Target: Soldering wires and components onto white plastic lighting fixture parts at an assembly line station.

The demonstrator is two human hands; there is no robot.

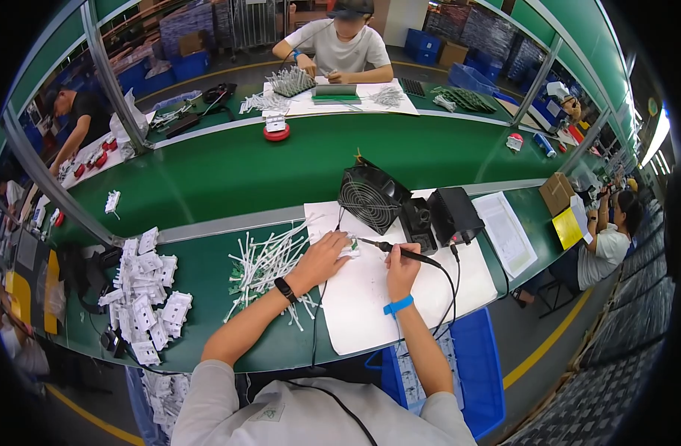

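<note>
My left hand (pixel 324 259) rests on the white sheet (pixel 370 312), its fingers closed around the edges of a small white plastic part (pixel 351 248) with a bit of green on it. In my right hand (pixel 403 273) is a soldering iron (pixel 381 245), held like a pen. Its tip points left at the white part; whether it touches cannot be made out. Beside my left forearm lies a heap of white wires (pixel 270 256) with small green circuit boards among them. Further left is a pile of white plastic housings (pixel 143 297).
A black fan (pixel 372 197) stands beyond my hands, with an iron holder (pixel 418 227) and black soldering station (pixel 456 214) to its right. Printed sheets (pixel 506 234) lie further right. A green conveyor belt (pixel 318 162) runs behind; below my right arm sits a blue bin (pixel 485 372). Co-workers sit across and aside.
</note>
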